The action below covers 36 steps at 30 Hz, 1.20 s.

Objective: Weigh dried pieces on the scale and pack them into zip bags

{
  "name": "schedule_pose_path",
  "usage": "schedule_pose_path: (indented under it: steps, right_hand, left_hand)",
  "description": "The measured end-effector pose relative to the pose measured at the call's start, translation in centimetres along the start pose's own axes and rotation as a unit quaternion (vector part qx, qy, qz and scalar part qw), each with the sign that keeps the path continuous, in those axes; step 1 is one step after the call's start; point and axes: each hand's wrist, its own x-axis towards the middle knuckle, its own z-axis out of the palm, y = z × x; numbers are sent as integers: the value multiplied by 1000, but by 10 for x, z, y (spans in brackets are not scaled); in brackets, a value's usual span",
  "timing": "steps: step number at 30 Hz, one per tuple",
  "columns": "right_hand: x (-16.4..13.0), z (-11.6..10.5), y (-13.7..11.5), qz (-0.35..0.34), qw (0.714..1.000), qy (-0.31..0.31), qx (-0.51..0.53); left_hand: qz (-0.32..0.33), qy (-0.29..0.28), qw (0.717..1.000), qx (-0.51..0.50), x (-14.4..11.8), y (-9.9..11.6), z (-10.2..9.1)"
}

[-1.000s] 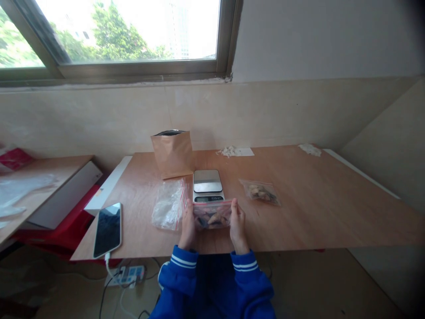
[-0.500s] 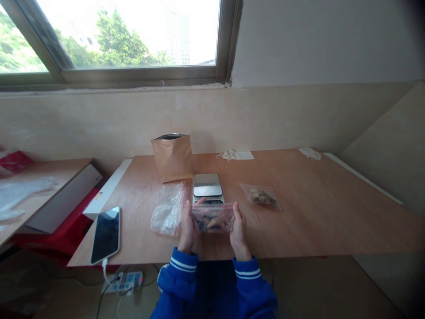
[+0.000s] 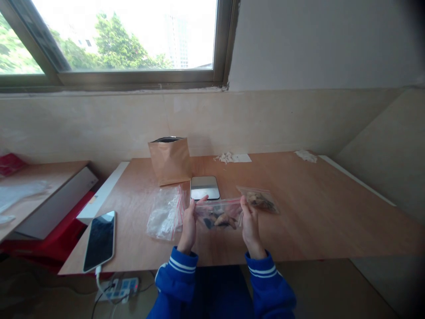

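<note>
Holding zip bag stretched between left hand and right hand, pinched at both ends, long axis left-right, just above table, in front of scale

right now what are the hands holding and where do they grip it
Both hold one small zip bag of brownish pieces: left hand pinches its left end, right hand its right end, near the top.

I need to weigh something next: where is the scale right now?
In the head view, the scale sits mid-table, just beyond the held zip bag, right of the brown paper pouch.
</note>
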Motion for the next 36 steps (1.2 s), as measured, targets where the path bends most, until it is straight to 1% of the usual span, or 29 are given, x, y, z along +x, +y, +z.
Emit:
schedule_pose_path:
  steps: [2, 4, 6, 8, 11, 13, 14, 15, 16, 17, 18, 19, 20, 21, 22, 24, 26, 28, 30, 31, 36]
  right_hand:
    - [7, -9, -1, 1, 999, 37, 12]
    - [18, -26, -2, -5, 995, 95, 20]
    - [32, -50, -3, -14, 988, 152, 11]
    - [47, -77, -4, -12, 982, 189, -14]
    - [67, -113, -6, 21, 981, 181, -70]
    - [78, -131, -7, 29, 978, 167, -124]
    - [82, -137, -8, 18, 972, 167, -163]
    - [84, -142, -8, -5, 961, 180, -212]
    - [85, -144, -7, -42, 939, 208, -270]
    - [85, -144, -6, -85, 906, 250, -332]
    - [82, -142, -3, -130, 864, 293, -389]
    - [78, -138, 0, -170, 821, 324, -438]
    - [73, -133, 4, -202, 786, 336, -478]
    - [67, -127, 10, -223, 765, 327, -508]
    - [61, -120, 16, -232, 755, 305, -532]
    - [50, -106, 29, -214, 752, 245, -573]
    - [45, -95, 41, -161, 748, 190, -616]
    - [47, -89, 48, -103, 739, 142, -651]
    - [55, -86, 49, -64, 732, 102, -671]
    - [61, -85, 48, -52, 730, 87, -676]
    - [94, -80, 36, -49, 729, 24, -683]
  left_hand:
    - [5, 13, 1000, 9, 2, 4, -4]
    - [19, 28, 999, 26, 3, 10, -11]
    - [41, 39, 997, 51, 4, 17, -20]
    - [70, 54, 992, 85, 7, 27, -27]
    - [134, 95, 975, 151, 13, 49, -31]
    - [189, 140, 952, 198, 20, 68, -30]
    - [218, 162, 937, 221, 24, 78, -29]
    - [248, 180, 921, 240, 29, 89, -29]
    - [276, 197, 905, 257, 36, 99, -29]
    - [302, 214, 885, 281, 43, 109, -29]
    - [329, 235, 862, 305, 51, 119, -29]
    - [355, 258, 837, 327, 61, 129, -30]
    - [379, 278, 812, 347, 71, 138, -31]
    - [393, 296, 791, 364, 82, 146, -32]
    - [397, 311, 775, 382, 94, 154, -33]
    - [379, 335, 748, 429, 117, 165, -35]
    - [332, 321, 738, 492, 136, 171, -37]
    - [285, 281, 735, 548, 148, 170, -41]
    - [271, 248, 725, 582, 151, 166, -44]
    - [275, 242, 719, 591, 150, 164, -45]
    - [311, 276, 676, 609, 130, 161, -47]
